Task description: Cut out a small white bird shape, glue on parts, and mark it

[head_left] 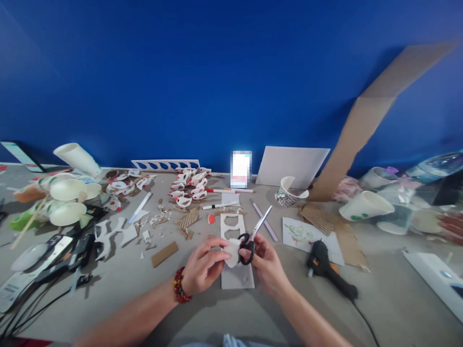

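Note:
Pinched between the fingers of my left hand is a small white paper cutout. My right hand is closed around the black handles of a pair of scissors, whose blades point up and away to the right. Below both hands lies a white cardboard strip with rounded openings cut from its far part. A small red piece rests just beyond my left hand, near a brown cardboard rectangle.
Several bird-shaped cutouts cluster at the back. A glue gun lies at right by a drawing. A lit phone leans on the blue wall. Cables and a power strip are at left; another person's hand is far right.

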Demonstrator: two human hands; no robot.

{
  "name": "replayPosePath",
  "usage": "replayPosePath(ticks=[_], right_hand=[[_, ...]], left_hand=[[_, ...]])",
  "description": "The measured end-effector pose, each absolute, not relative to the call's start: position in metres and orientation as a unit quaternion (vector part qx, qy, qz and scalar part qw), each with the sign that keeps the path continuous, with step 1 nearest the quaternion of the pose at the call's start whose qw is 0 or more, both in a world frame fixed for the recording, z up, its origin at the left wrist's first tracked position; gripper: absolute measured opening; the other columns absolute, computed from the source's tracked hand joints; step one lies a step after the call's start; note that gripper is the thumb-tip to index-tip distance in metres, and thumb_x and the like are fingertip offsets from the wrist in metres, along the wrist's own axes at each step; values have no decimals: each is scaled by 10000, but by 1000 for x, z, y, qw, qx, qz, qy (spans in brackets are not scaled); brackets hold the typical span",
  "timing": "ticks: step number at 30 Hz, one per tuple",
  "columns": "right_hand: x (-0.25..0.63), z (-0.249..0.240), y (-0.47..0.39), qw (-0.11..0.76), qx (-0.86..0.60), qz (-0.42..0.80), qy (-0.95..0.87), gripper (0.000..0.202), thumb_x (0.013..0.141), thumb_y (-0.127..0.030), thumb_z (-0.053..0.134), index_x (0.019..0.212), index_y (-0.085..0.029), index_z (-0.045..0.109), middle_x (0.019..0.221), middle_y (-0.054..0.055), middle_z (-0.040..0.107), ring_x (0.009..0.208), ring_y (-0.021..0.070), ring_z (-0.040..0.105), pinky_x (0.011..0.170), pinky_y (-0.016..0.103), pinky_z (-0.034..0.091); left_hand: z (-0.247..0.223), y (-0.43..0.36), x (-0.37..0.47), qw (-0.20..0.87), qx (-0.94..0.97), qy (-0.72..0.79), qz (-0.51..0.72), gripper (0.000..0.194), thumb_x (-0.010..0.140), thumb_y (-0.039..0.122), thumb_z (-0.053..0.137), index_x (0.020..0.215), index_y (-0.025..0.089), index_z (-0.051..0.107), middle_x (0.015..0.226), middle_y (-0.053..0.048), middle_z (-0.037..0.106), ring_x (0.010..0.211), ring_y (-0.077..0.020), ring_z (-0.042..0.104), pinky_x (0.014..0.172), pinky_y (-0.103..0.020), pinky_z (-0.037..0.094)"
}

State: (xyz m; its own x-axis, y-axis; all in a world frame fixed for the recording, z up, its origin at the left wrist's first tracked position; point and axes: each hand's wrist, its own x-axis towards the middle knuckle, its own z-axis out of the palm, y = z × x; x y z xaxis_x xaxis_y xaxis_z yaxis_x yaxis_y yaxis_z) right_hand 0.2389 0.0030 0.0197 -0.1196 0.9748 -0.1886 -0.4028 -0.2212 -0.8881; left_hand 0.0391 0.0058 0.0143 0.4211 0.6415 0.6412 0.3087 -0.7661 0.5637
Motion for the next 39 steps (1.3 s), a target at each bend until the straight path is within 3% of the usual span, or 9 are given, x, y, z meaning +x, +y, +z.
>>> replayPosePath(ticks=[5,9,14,17,23,29,39], right_hand=[[242,19,5,519,-438,625,-384,380,615,-249,841,826,-207,528,724,-39,589,618,91,525,555,175,419],[240,19,3,519,-447,603,-407,332,661,-268,799,825,-209,517,714,-40,572,595,89,512,551,181,421],[238,17,0,514,-471,550,-459,277,711,-275,739,854,-206,512,736,-22,574,627,109,524,582,204,442],[241,13,2,484,-499,498,-518,246,731,-275,705,862,-199,511,736,-13,566,615,115,508,573,216,434],[261,18,12,421,-529,406,-615,203,775,-339,637,860,-188,532,711,-12,559,555,109,463,520,216,405],[273,34,15,283,-516,274,-761,201,721,-300,686,837,-195,561,666,-17,592,552,120,484,532,215,388],[272,40,14,233,-496,191,-814,133,721,-279,675,779,-201,585,651,-18,622,513,107,494,533,217,340]], left_hand=[[20,4,40,260,806,259,465,336,815,43,483,1110,171,581,1143,-142,558,1072,-238,560,908,-380,483],[19,4,47,414,695,343,477,325,839,188,579,1159,169,531,1176,-145,549,995,-222,587,835,-343,514],[14,5,58,604,563,407,391,224,849,365,616,865,153,544,778,-35,643,704,-150,616,661,-244,496],[14,6,58,607,533,421,412,243,859,384,598,826,157,517,750,-22,628,678,-145,621,640,-236,483],[16,12,42,544,552,432,462,171,883,321,568,938,165,525,808,-5,555,637,-113,584,591,-218,469],[20,14,34,488,561,448,496,150,897,313,539,933,167,550,787,-8,543,641,-112,514,581,-217,448],[24,14,34,500,534,463,500,193,878,350,558,924,163,554,723,5,545,580,-100,495,532,-204,430]])
